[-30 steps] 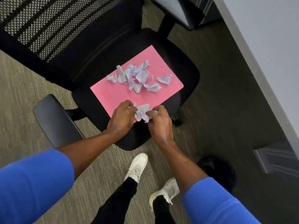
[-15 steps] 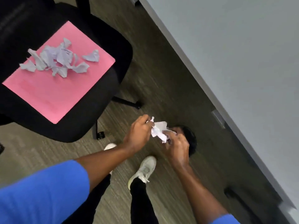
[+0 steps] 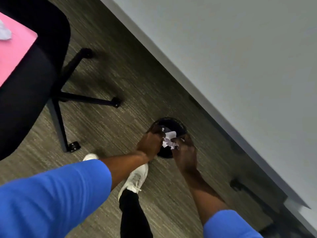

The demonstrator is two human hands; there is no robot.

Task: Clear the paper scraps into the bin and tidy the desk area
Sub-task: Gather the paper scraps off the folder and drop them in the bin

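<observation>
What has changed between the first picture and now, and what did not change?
Both hands, left hand and right hand, carried the bunch of paper scraps from the chair seat across to the black bin by the desk and now hold it over the opening. Unchanged: the grip on the scraps, not yet released; the pink sheet remains on the seat with a scrap on it.

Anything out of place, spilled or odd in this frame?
Nothing spilled on the visible floor. Both hands, left hand and right hand, hold a wad of paper scraps over the black bin. One leftover: a white scrap lies on the pink sheet on the chair seat.
</observation>
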